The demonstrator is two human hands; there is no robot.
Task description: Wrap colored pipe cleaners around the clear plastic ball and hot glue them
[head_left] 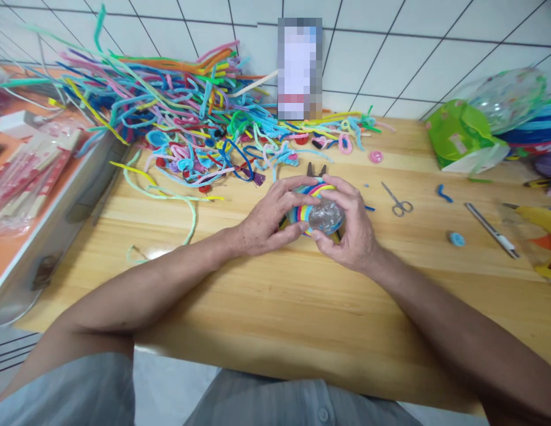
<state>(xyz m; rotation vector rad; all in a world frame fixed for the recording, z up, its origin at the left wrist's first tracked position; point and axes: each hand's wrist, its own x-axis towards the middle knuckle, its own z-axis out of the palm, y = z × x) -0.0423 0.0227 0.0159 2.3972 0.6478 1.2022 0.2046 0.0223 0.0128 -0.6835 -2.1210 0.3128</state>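
Note:
Between my two hands is a rounded, clear plastic piece wrapped in pipe-cleaner bands of yellow, pink and blue. My left hand grips its left side, fingers over the coloured bands and thumb at the lower edge. On the other side my right hand curls around it, thumb below and fingers on top. The fingers partly cover the piece. Dark tool tips, perhaps of pliers, poke out just beyond it, with the rest of that tool mostly hidden. To the right lie small scissors.
A large heap of pipe cleaners covers the back left. A phone, blurred out, leans against the tiled wall. At right are a green packet, a pen-like stick, a small blue coil and a yellow glue gun. An orange-bottomed drawer borders the left.

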